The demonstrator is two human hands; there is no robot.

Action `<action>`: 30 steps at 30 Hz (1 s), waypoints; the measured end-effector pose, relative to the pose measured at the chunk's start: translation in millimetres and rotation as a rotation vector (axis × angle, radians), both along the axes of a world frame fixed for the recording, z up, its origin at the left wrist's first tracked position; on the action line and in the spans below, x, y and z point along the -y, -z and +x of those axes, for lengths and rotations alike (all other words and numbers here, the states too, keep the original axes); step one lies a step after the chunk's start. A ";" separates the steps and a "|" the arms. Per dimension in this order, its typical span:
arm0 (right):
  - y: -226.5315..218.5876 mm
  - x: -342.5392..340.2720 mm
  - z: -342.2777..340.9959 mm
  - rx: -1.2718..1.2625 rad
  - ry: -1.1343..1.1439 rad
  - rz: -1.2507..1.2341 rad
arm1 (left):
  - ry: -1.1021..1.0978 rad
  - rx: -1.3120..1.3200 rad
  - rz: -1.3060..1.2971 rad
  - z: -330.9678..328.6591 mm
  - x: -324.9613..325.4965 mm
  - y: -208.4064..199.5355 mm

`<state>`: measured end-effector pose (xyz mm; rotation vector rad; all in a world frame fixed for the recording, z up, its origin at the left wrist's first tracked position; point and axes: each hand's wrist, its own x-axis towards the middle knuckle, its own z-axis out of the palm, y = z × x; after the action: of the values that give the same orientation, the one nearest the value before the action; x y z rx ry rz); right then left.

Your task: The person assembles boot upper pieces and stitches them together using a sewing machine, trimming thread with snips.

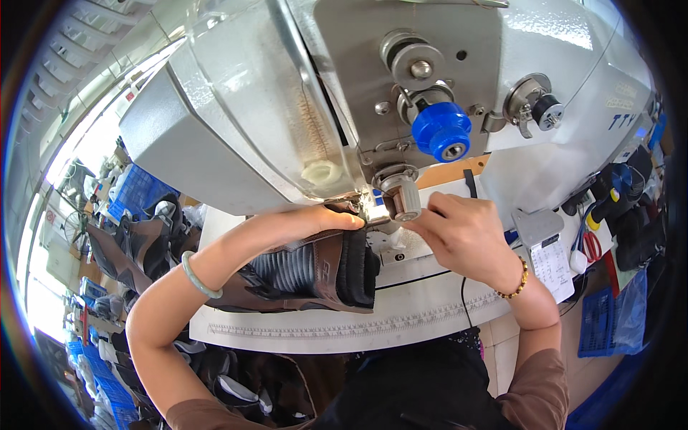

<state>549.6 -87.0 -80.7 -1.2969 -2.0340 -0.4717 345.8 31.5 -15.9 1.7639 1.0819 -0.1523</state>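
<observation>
At one sewing machine point(365, 79) — one boot point(294, 269) under left hand point(315, 221), one knob point(405, 203) beside right hand point(462, 233), fingers curled — both grips unclear.

Rests the left hand point(326, 217) on a brown-and-black boot point(326, 274), laid across the left half of the white surface point(426, 292), behind the ruler scale point(337, 327) along its near edge. Brings the right hand point(466, 231) to a ribbed knob point(408, 201) below 1 blue dial point(436, 127).

Red-handled scissors point(592, 246) and a blue plastic crate point(596, 315) sit at right
</observation>
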 end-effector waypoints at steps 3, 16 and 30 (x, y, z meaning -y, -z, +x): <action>3.2 3.0 -4.5 -0.097 -0.012 0.015 | 0.000 -0.032 -0.042 -1.7 -2.2 3.1; 17.5 -9.5 -20.9 -0.094 -0.021 0.059 | 0.142 0.089 0.171 -7.2 0.5 3.3; 13.3 -8.7 -22.4 -0.073 0.000 0.025 | 0.163 0.176 -0.128 -10.6 -5.5 3.6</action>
<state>527.2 -78.3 -94.0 -1.2805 -1.9618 -0.4424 335.2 37.0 -19.5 1.7145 0.7860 -0.1595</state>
